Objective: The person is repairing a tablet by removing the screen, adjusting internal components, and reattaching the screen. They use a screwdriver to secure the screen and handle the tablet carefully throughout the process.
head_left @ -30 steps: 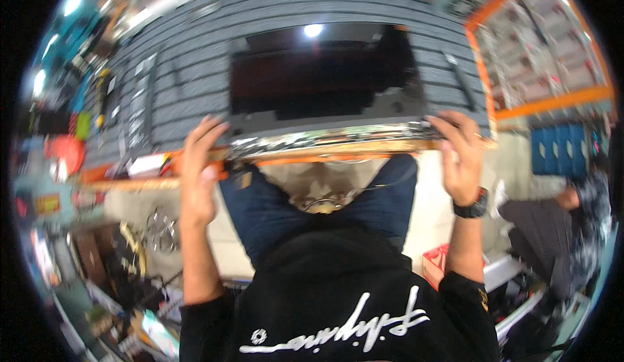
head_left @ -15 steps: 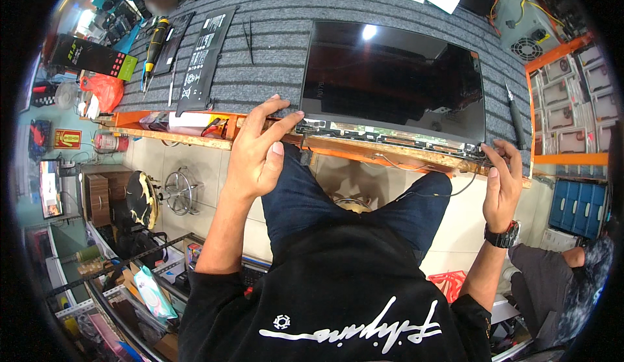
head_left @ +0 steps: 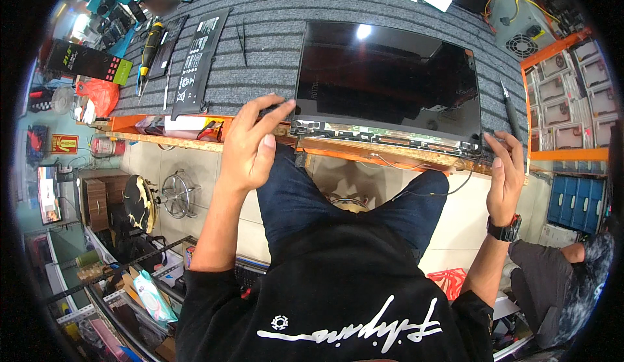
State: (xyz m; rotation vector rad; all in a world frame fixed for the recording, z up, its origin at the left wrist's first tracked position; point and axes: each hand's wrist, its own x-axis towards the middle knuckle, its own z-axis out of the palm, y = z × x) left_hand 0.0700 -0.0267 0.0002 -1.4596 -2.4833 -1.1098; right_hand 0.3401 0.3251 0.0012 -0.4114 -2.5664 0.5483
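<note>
A glossy black laptop display panel (head_left: 383,76) lies on the grey ribbed mat, its lower edge exposing a strip of circuit boards and connectors (head_left: 377,134) along the bench front. My left hand (head_left: 250,144) has fingers extended and apart, the index fingertip at the panel's lower left edge. At the lower right corner my right hand (head_left: 504,176) rests with fingertips on or beside the edge, fingers slightly bent and thumb apart. A thin cable hangs beneath the right end.
The bench (head_left: 136,134) holds a flat battery (head_left: 198,63), a yellow-black screwdriver (head_left: 149,56), tweezers (head_left: 242,43) and a pen-like tool (head_left: 512,111). A power supply (head_left: 520,17) is at back right, beside orange-framed racks (head_left: 565,155). Another person (head_left: 546,277) is at lower right.
The view has shifted, placing the panel farther right than a second ago. Since half a second ago, my left index fingertip has slid slightly up along the panel's edge.
</note>
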